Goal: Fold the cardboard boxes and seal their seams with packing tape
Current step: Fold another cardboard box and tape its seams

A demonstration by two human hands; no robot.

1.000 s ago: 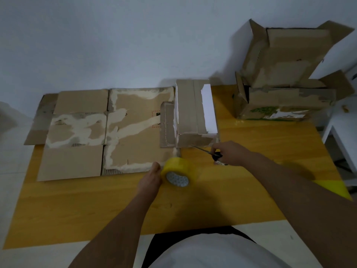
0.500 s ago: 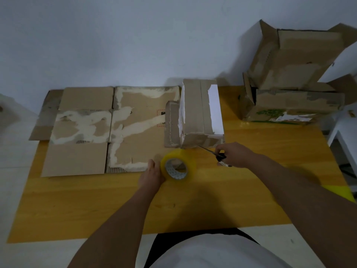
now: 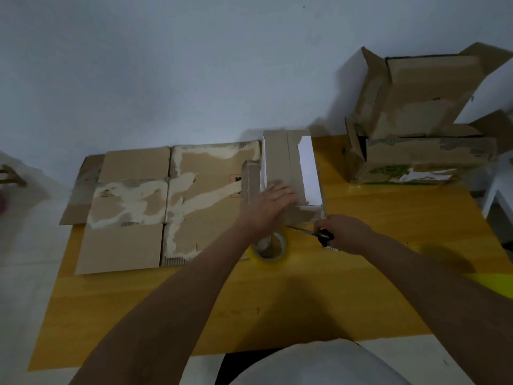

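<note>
**Flat hand on the box, scissors at its near edge**

Left hand (image 3: 273, 200) laid flat, fingers straight, on top of the small folded box (image 3: 290, 168) standing mid-table. Right hand (image 3: 342, 232) curled round black-handled scissors (image 3: 311, 232), blades pointing toward the box's near lower edge. Yellow tape roll (image 3: 268, 250) lying on the wooden table (image 3: 361, 287) just in front of the box, under the left wrist. Flattened cardboard (image 3: 172, 204) spread to the left; two open boxes (image 3: 422, 129) stacked at the far right.

Matt torn cardboard box (image 3: 280, 162), glossy yellow plastic tape roll (image 3: 269, 250), smooth varnished wooden table (image 3: 388, 218), metal scissors (image 3: 311, 232)
</note>
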